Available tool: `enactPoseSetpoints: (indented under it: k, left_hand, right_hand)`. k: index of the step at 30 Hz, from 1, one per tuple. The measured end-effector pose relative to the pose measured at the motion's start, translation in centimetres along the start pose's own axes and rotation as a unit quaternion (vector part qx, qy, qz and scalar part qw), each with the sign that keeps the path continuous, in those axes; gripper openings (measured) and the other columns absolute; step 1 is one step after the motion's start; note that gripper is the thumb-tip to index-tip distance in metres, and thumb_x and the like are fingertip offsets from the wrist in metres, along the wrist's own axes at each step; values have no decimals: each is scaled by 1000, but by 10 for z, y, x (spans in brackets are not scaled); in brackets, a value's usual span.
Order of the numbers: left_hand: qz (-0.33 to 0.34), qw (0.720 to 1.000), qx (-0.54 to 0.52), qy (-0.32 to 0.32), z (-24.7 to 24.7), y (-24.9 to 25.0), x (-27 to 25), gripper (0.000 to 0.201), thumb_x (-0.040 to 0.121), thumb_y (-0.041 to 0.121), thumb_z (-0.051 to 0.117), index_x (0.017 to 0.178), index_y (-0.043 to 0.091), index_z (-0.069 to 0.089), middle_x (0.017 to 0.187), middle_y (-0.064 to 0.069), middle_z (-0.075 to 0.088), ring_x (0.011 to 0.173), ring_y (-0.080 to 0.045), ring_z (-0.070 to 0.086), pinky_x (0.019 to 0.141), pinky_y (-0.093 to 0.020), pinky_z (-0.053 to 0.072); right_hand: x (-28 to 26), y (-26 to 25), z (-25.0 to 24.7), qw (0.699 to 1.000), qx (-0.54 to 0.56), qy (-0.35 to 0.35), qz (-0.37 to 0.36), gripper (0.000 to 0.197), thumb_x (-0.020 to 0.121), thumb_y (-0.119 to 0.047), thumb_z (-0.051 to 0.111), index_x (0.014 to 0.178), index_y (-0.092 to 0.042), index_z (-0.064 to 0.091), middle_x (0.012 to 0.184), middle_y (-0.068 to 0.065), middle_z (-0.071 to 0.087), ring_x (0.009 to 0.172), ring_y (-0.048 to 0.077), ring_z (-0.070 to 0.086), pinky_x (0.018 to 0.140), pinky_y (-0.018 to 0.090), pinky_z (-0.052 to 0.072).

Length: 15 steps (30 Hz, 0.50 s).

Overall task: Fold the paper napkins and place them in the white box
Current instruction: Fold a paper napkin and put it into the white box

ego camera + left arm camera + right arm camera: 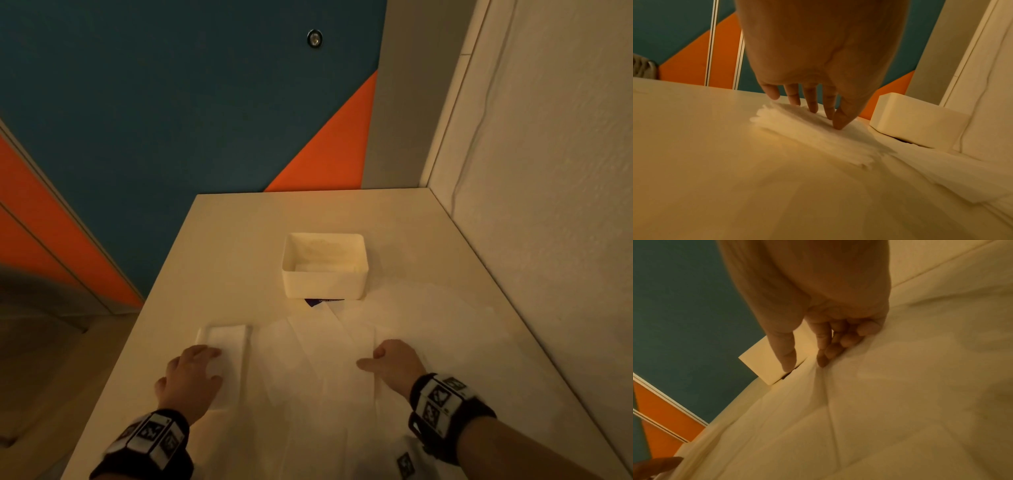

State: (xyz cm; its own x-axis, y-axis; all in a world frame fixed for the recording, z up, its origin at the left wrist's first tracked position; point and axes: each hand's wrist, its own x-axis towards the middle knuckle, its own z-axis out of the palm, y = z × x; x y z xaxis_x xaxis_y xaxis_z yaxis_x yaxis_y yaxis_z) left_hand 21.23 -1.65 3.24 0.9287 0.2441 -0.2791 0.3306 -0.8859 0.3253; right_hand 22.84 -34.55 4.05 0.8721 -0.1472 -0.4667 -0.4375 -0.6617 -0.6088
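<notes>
While the left hand (191,373) presses flat on a folded napkin (226,346), fingers straight and gripping nothing, the right hand (394,363) sits on the spread of unfolded napkins (308,359) with its fingers curled into the paper. Can't tell if it's actually pinched a sheet or is just bunching it. So I'd say we're between napkins: one is creased and being flattened, the next is getting picked from the pile. Next move probably needs that folded one lifted off the table (239,240) and carried forward to the white box (324,270), which sits ahead of both hands, a bit closer to the right one, well out of reach of the fingertips for now.
</notes>
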Motion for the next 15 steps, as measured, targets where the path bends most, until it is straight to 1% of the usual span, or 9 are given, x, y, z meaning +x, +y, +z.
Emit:
enactPoseSetpoints:
  k: [2, 6, 8, 11, 15]
  left_hand:
    - [-3, 1000, -3, -4, -1, 1, -1, 44, 87, 32, 55, 129, 39, 45, 143, 10, 33, 126, -21, 34, 101, -42, 32]
    - [-7, 1000, 1, -7, -2, 3, -2, 42, 88, 32, 55, 128, 40, 45, 142, 11, 33, 126, -22, 34, 101, -42, 31]
    - [-8, 1000, 3, -7, -3, 3, -1, 41, 88, 33, 54, 128, 40, 44, 142, 10, 33, 126, -22, 34, 102, -42, 30]
    - [-12, 1000, 6, -7, -5, 5, 0, 41, 88, 34, 54, 127, 41, 44, 142, 10, 33, 126, -21, 33, 102, -43, 30]
    - [-8, 1000, 6, 14, -10, 17, 0, 44, 87, 38, 56, 129, 42, 44, 142, 7, 34, 128, -22, 32, 103, -43, 30]
  right_hand:
    - [2, -3, 2, 1000, 10, 3, 8, 30, 77, -33, 74, 72, -19, 49, 75, -4, 52, 67, 9, 48, 57, 21, 36]
    - [3, -9, 2, 998, 47, 34, -16, 31, 79, -18, 72, 62, -17, 46, 66, -2, 50, 61, 9, 46, 54, 20, 36]
    - [0, -14, -2, 996, 67, 52, -28, 32, 79, -12, 69, 60, -17, 44, 64, -2, 49, 60, 10, 45, 54, 20, 35]
    - [-6, -19, -14, 992, 95, 71, -47, 27, 79, -7, 66, 62, -15, 45, 65, -2, 49, 61, 11, 44, 55, 21, 35]
    - [-14, -25, -40, 986, 81, 117, -92, 19, 78, -5, 63, 68, -14, 51, 69, 0, 55, 66, 14, 49, 55, 20, 35]
